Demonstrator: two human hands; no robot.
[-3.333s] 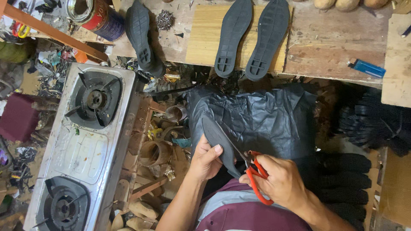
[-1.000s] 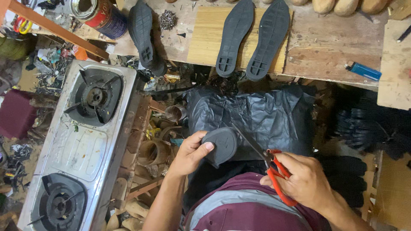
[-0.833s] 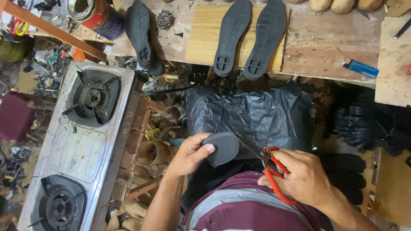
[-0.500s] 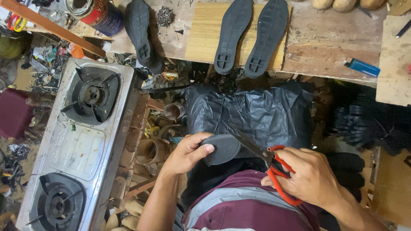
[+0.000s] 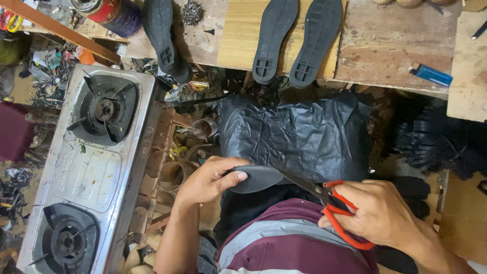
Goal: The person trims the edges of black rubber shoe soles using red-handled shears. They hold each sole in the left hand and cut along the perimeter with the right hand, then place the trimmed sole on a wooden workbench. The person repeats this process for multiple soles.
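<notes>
A steel two-burner gas stove [image 5: 86,167] sits on the cluttered floor at the left, with scraps and offcuts around it. Beside it the left hand [image 5: 205,178] pinches a dark sole piece [image 5: 258,178] over a black plastic sheet [image 5: 299,134]. The right hand [image 5: 378,213] is curled through red-handled scissors [image 5: 335,208], blades at the piece's edge. Above, a worn wooden bench [image 5: 385,45] carries black soles [image 5: 297,38] and a blue lighter [image 5: 431,75].
</notes>
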